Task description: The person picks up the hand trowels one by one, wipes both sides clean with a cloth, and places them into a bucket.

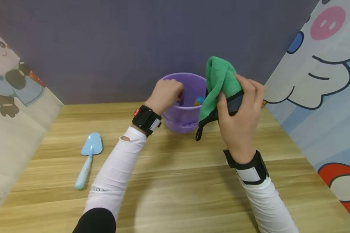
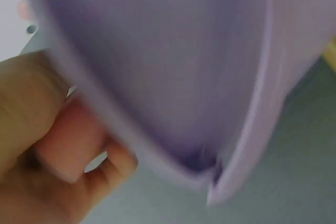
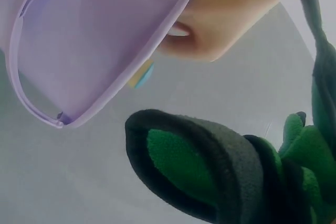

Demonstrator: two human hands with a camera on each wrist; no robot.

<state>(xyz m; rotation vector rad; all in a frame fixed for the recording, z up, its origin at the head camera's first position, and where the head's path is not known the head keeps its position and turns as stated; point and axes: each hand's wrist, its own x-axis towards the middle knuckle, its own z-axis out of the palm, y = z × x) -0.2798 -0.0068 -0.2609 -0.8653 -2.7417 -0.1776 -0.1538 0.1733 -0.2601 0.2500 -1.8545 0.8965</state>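
Note:
My left hand (image 1: 165,94) reaches over the rim of the purple bucket (image 1: 183,120), its fingers curled. In the left wrist view the left hand (image 2: 47,145) is close against the bucket's rim (image 2: 131,148); whether anything is between the fingers does not show clearly. A blue and yellow object (image 1: 199,101) shows inside the bucket. My right hand (image 1: 241,119) grips a folded green and grey cleaning cloth (image 1: 223,79) with black edging and a hanging loop, held up at the bucket's right side. In the right wrist view the cloth (image 3: 184,166) fills the lower right.
A light blue toy shovel (image 1: 91,145) lies on the wood-patterned tabletop (image 1: 175,194), left of my left forearm. A dark grey wall (image 1: 128,48) stands behind the bucket. Cartoon-printed panels rise at the left (image 1: 11,81) and right (image 1: 315,113).

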